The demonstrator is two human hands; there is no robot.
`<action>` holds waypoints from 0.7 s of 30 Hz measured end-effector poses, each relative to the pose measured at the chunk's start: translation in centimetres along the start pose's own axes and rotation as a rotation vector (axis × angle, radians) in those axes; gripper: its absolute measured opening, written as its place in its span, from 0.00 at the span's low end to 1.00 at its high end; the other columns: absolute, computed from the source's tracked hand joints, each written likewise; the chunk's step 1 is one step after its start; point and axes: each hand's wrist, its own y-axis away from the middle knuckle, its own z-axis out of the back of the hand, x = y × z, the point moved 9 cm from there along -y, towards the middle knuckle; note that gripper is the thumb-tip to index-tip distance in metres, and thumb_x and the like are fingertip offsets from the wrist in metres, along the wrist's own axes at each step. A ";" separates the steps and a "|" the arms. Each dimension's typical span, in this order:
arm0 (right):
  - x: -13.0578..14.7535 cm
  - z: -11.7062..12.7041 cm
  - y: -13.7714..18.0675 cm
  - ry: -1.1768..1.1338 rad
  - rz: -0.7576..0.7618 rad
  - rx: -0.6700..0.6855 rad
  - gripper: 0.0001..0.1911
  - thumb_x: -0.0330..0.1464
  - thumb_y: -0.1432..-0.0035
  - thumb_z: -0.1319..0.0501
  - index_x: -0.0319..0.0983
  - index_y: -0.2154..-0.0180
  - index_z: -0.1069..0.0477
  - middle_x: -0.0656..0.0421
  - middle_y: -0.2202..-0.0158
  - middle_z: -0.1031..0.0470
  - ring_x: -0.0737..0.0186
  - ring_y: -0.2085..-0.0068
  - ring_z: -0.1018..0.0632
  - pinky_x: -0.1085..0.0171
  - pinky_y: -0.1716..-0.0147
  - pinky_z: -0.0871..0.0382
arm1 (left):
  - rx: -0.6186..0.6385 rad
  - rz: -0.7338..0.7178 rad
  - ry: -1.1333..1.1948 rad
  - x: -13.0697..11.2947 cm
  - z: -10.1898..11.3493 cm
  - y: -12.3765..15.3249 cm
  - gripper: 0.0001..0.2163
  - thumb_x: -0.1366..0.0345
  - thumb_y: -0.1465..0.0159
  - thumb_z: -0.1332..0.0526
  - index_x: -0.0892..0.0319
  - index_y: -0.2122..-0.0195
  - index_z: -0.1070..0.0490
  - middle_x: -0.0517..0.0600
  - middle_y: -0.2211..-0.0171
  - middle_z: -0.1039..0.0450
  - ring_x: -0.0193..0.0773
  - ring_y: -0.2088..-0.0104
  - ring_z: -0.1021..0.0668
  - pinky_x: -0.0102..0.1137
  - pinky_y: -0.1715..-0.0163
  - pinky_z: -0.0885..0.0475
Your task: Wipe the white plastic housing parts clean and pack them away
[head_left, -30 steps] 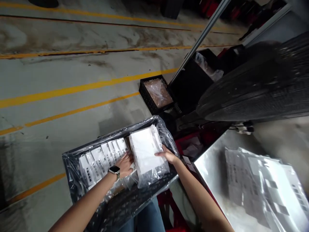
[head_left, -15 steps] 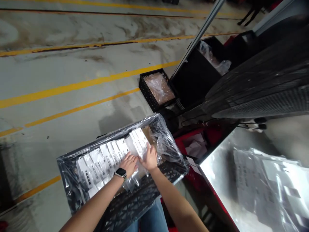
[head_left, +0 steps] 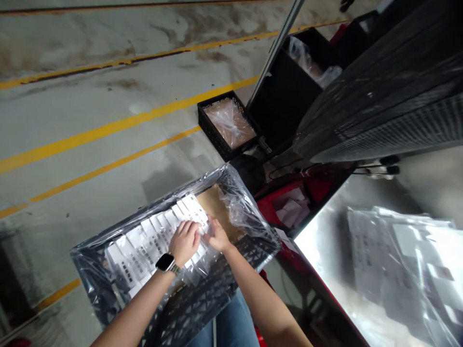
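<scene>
A row of white packets [head_left: 150, 236] in clear plastic, with dark printed marks, leans inside a black crate [head_left: 265, 243] lined with clear film. My left hand [head_left: 185, 239], a watch on its wrist, rests on top of the row with its fingers laid over the packets. At the row's right end, my right hand [head_left: 218, 236] grips the last packets, thumb toward my left hand and fingers along their edge. Its fingertips are partly hidden. Brown cardboard [head_left: 215, 202] shows on the crate's bottom, right of the row.
Right of the crate stands a shiny metal table [head_left: 325, 250] with plastic-wrapped white packets [head_left: 394, 265] on it. A red bin [head_left: 267, 205] holds pale pieces. Beyond, a smaller black crate [head_left: 210, 132] sits on the yellow-lined floor, beside a dark box [head_left: 285, 91] and metal post [head_left: 275, 58].
The end packets have moved left against the row, uncovering more cardboard. My right hand moved left with them, and my left hand shifted left over the row. The view has tilted slightly.
</scene>
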 end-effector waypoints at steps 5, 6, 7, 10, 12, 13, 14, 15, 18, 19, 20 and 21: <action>0.6 -0.5 0.1 -0.024 -0.026 0.049 0.35 0.39 0.39 0.31 0.40 0.34 0.38 0.47 0.34 0.34 0.43 0.35 0.31 0.38 0.37 0.37 | 0.176 -0.122 -0.040 -2.1 -4.4 -7.6 0.14 0.60 0.30 0.38 0.57 0.45 0.28 0.56 0.43 0.26 0.49 0.44 0.25 0.53 0.41 0.31; 0.8 -0.5 0.3 -0.015 -0.055 0.054 0.40 0.37 0.43 0.29 0.40 0.33 0.40 0.46 0.32 0.36 0.39 0.34 0.32 0.36 0.36 0.39 | 0.218 -0.118 -0.060 -1.8 -5.5 -8.4 0.14 0.57 0.30 0.38 0.58 0.47 0.26 0.55 0.46 0.25 0.48 0.46 0.23 0.53 0.42 0.30; 1.1 -0.2 0.7 -0.004 -0.090 0.049 0.46 0.35 0.48 0.26 0.40 0.31 0.42 0.44 0.30 0.39 0.35 0.32 0.36 0.33 0.35 0.42 | 0.255 -0.111 -0.082 -1.5 -6.4 -8.8 0.15 0.55 0.31 0.37 0.59 0.50 0.26 0.55 0.48 0.24 0.48 0.49 0.22 0.52 0.44 0.29; 3.3 3.0 5.0 0.014 -0.161 -0.018 0.56 0.28 0.55 0.27 0.37 0.28 0.49 0.41 0.25 0.53 0.29 0.26 0.51 0.31 0.32 0.53 | 0.340 -0.111 -0.164 -0.6 -8.0 -8.5 0.15 0.52 0.31 0.37 0.60 0.56 0.24 0.54 0.53 0.22 0.47 0.50 0.22 0.53 0.43 0.30; 6.3 7.5 11.0 -0.004 -0.124 -0.088 0.49 0.30 0.48 0.31 0.39 0.28 0.47 0.47 0.24 0.54 0.40 0.25 0.49 0.42 0.30 0.46 | 0.377 -0.129 -0.227 -0.3 -8.3 -8.0 0.15 0.52 0.31 0.38 0.60 0.58 0.24 0.53 0.55 0.21 0.48 0.48 0.22 0.53 0.41 0.32; 8.2 10.4 15.0 -0.021 -0.067 -0.125 0.42 0.32 0.42 0.34 0.44 0.29 0.44 0.53 0.26 0.47 0.47 0.27 0.43 0.48 0.31 0.41 | 0.389 -0.129 -0.261 0.0 -8.3 -7.9 0.14 0.53 0.30 0.38 0.60 0.58 0.24 0.53 0.55 0.21 0.48 0.48 0.22 0.53 0.41 0.33; 10.3 13.9 19.5 -0.030 0.025 -0.188 0.33 0.34 0.38 0.37 0.49 0.32 0.37 0.56 0.31 0.35 0.49 0.30 0.35 0.47 0.33 0.36 | 0.401 -0.133 -0.289 0.2 -8.4 -7.9 0.14 0.53 0.30 0.39 0.60 0.58 0.24 0.53 0.55 0.21 0.48 0.48 0.22 0.54 0.40 0.34; 11.9 17.9 24.3 -0.001 0.093 -0.290 0.26 0.34 0.35 0.39 0.54 0.37 0.31 0.58 0.38 0.26 0.50 0.35 0.28 0.46 0.37 0.31 | 0.422 -0.145 -0.307 0.3 -8.5 -8.0 0.14 0.53 0.30 0.39 0.60 0.58 0.24 0.53 0.55 0.21 0.48 0.48 0.22 0.53 0.40 0.34; 13.7 33.6 41.4 0.181 0.178 -1.169 0.14 0.36 0.34 0.39 0.53 0.49 0.23 0.53 0.55 0.18 0.47 0.49 0.18 0.42 0.45 0.26 | 0.481 -0.163 -0.337 0.8 -9.1 -8.5 0.14 0.54 0.30 0.38 0.60 0.55 0.23 0.54 0.52 0.21 0.49 0.46 0.23 0.55 0.38 0.35; 12.5 37.7 46.1 0.227 0.079 -1.420 0.15 0.39 0.36 0.36 0.49 0.48 0.24 0.52 0.53 0.19 0.47 0.49 0.18 0.42 0.43 0.27 | 0.502 -0.167 -0.339 0.9 -9.4 -8.6 0.13 0.55 0.31 0.37 0.60 0.54 0.23 0.54 0.51 0.21 0.49 0.45 0.23 0.56 0.38 0.36; 10.5 41.3 48.9 0.215 -0.037 -1.523 0.20 0.42 0.39 0.33 0.45 0.46 0.25 0.50 0.52 0.20 0.47 0.49 0.19 0.43 0.41 0.29 | 0.520 -0.170 -0.337 1.1 -9.6 -8.7 0.13 0.56 0.31 0.36 0.60 0.54 0.23 0.54 0.50 0.22 0.49 0.44 0.23 0.56 0.37 0.37; 7.7 44.3 49.3 0.156 -0.159 -1.440 0.26 0.46 0.43 0.31 0.43 0.46 0.26 0.49 0.51 0.20 0.48 0.48 0.19 0.44 0.41 0.29 | 0.531 -0.170 -0.331 1.3 -9.8 -8.7 0.12 0.57 0.32 0.36 0.60 0.53 0.23 0.54 0.49 0.22 0.50 0.44 0.24 0.57 0.37 0.38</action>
